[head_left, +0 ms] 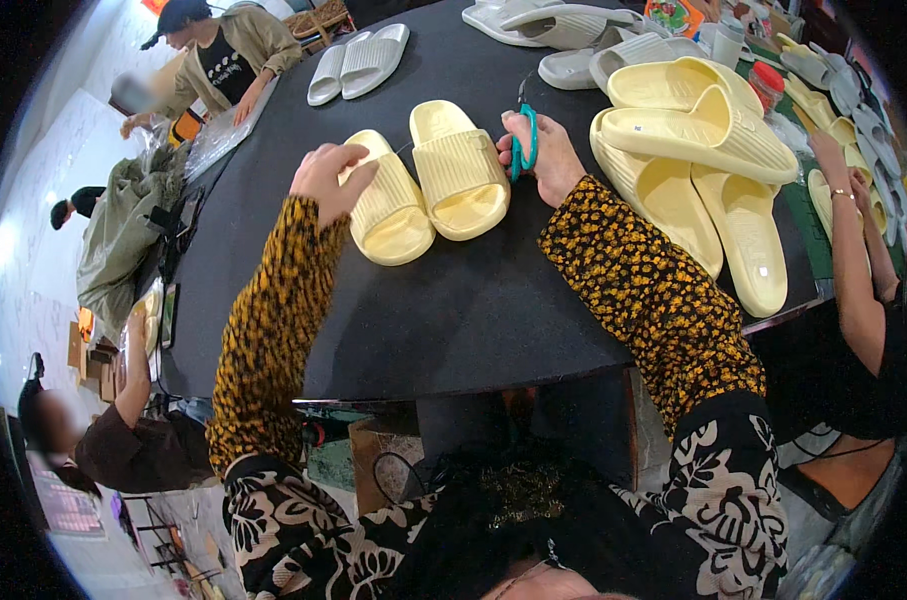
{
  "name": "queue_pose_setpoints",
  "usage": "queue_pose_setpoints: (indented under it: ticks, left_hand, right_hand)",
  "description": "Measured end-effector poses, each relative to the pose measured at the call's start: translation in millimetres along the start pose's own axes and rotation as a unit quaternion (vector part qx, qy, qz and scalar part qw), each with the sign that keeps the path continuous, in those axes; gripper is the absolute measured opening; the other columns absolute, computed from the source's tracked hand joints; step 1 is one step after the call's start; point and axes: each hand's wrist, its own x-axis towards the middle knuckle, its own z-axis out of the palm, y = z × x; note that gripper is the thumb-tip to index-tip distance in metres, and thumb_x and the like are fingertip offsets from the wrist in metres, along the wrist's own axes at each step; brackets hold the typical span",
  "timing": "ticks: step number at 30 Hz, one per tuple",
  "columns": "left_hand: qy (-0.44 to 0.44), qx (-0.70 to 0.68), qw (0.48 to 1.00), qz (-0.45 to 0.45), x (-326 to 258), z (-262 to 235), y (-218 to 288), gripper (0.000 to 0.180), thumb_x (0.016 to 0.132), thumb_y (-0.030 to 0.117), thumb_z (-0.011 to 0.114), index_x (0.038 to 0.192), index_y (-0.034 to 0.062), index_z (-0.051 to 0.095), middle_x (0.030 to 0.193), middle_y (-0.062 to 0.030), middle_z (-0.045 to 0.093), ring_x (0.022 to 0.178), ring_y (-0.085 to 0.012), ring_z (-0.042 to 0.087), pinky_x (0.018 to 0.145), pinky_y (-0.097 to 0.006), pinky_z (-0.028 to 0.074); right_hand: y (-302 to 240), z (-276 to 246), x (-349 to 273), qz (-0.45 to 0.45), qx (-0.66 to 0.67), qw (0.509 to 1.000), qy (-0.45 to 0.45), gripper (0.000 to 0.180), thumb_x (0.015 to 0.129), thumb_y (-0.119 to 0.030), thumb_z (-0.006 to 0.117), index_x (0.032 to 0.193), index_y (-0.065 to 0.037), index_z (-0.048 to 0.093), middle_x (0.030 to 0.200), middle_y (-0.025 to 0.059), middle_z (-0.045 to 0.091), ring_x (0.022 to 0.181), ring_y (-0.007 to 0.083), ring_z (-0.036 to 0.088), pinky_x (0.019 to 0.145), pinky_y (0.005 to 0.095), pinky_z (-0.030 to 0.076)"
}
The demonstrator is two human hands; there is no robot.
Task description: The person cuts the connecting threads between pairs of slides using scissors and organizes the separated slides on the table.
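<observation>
A pair of pale yellow slide slippers lies side by side on the black table, the left slipper [385,200] slightly nearer me than the right slipper [461,180]. My left hand [328,180] is at the outer edge of the left slipper, fingers curved and apart with nothing visible between them. Small scissors [523,150] with teal handles are in my right hand [551,160], their dark blades pointing away from me. The fingertips of that hand come close to the right slipper's strap; whether they touch it I cannot tell.
Several yellow slippers [693,140] are piled on the right. A grey pair [358,62] lies at the far left, more grey slippers [573,25] at the back. A red-lidded jar [766,85] stands behind the pile. Co-workers are at both sides; a hand [835,165] handles slippers at right.
</observation>
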Motion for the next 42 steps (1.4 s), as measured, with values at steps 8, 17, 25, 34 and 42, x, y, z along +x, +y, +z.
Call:
queue_pose_setpoints:
  ticks: [8,17,25,34,42]
  left_hand:
    - [-0.222,-0.125,0.966,-0.04,71.9,53.2,-25.9,0.067,0.077,0.051,0.062,0.128,0.0109,0.048,0.107,-0.0143,0.062,0.1,-0.0223,0.059,0.086,-0.032,0.045]
    - [-0.317,-0.132,0.931,-0.127,82.0,36.2,-5.1,0.048,0.076,0.049,0.066,0.086,0.003,0.069,0.075,-0.0033,0.064,0.068,-0.0102,0.056,0.065,-0.025,0.045]
    - [-0.121,-0.295,0.908,-0.273,45.8,2.8,-91.7,0.041,0.086,0.036,0.06,0.103,-0.0007,0.061,0.083,-0.0057,0.065,0.068,-0.0119,0.061,0.06,-0.023,0.046]
    - [-0.16,-0.594,0.684,-0.391,23.9,1.6,-26.1,0.041,0.091,0.022,0.054,0.121,-0.0043,0.045,0.108,-0.0188,0.06,0.092,-0.027,0.063,0.082,-0.035,0.053]
    - [-0.199,-0.637,0.676,-0.313,14.4,36.2,-39.1,0.045,0.087,0.018,0.058,0.124,-0.0024,0.042,0.114,-0.0167,0.057,0.1,-0.0246,0.06,0.087,-0.037,0.05]
  right_hand:
    - [2.0,4.1,0.5,-0.011,-0.022,0.999,-0.022,0.034,0.08,-0.033,0.065,0.096,-0.004,0.055,0.077,0.0052,0.056,0.065,0.0126,0.054,0.061,0.0251,0.045]
    - [-3.1,1.6,-2.1,-0.023,-0.023,0.998,-0.055,0.037,0.08,-0.035,0.065,0.096,-0.003,0.053,0.079,0.0051,0.056,0.067,0.012,0.054,0.062,0.0249,0.045]
    - [-9.1,16.0,-8.2,-0.055,-0.06,0.994,-0.069,0.034,0.082,-0.034,0.063,0.099,-0.005,0.055,0.078,0.0026,0.057,0.065,0.0101,0.056,0.056,0.0237,0.045]
    - [-11.2,24.5,-15.4,-0.08,-0.172,0.973,-0.132,0.042,0.083,-0.035,0.062,0.109,-0.003,0.051,0.08,0.0027,0.057,0.064,0.0069,0.054,0.055,0.0198,0.044]
    - [-15.3,25.9,-19.5,-0.06,-0.171,0.973,-0.142,0.043,0.083,-0.033,0.061,0.111,-0.002,0.051,0.081,0.0034,0.057,0.065,0.0066,0.054,0.056,0.0197,0.044]
